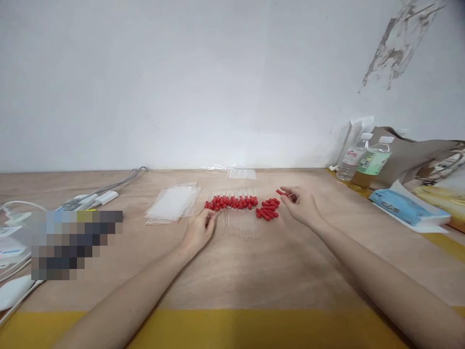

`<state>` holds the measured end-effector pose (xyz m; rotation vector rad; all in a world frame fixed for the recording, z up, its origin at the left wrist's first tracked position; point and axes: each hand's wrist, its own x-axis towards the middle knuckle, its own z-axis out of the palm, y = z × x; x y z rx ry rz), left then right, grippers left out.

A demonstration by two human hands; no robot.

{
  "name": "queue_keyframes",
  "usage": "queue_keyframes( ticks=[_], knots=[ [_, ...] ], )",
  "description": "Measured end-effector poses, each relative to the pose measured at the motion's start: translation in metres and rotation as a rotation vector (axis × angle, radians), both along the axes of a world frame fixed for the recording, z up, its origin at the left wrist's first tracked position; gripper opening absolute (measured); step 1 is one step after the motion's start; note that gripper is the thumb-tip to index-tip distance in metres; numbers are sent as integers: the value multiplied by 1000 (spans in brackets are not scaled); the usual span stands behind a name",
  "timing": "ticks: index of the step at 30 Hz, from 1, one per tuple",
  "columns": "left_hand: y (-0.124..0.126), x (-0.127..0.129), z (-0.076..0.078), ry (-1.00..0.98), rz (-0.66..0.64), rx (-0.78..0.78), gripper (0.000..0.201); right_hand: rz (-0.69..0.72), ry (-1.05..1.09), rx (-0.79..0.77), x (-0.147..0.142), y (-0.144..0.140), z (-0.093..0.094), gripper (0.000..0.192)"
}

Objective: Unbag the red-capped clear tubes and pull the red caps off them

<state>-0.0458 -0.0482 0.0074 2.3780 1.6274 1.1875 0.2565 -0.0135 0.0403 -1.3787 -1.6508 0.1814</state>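
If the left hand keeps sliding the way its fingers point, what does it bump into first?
Probably the row of droppers with red bulbs: the left hand points up and right, already at the row's near-left end. Depth is hard to judge.

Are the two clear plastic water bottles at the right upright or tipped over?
Upright: both clear plastic water bottles stand on their bases against the white wall, white caps on top.

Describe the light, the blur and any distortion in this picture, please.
Head view: soft, even light with faint shadows on the table; a pixelated block hides something at the left; the wide lens stretches the arms toward the bottom corners; the droppers between the hands are small and slightly soft.
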Motion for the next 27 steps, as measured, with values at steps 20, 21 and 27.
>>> queue_keyframes(
  ticks=[20, 21, 27],
  knots=[
    [-2, 7, 1, -117, -67, -243, 30, 119, -224, -281, -3, 28, 12, 19],
    [-1, 5, 0, -116, -67, -234, 28, 99, -242, -288, -2, 29, 12, 19],
    [2, -1, 0, -91, -83, -201, 21, 46, -265, -292, 5, 35, 9, 14]
  ],
)
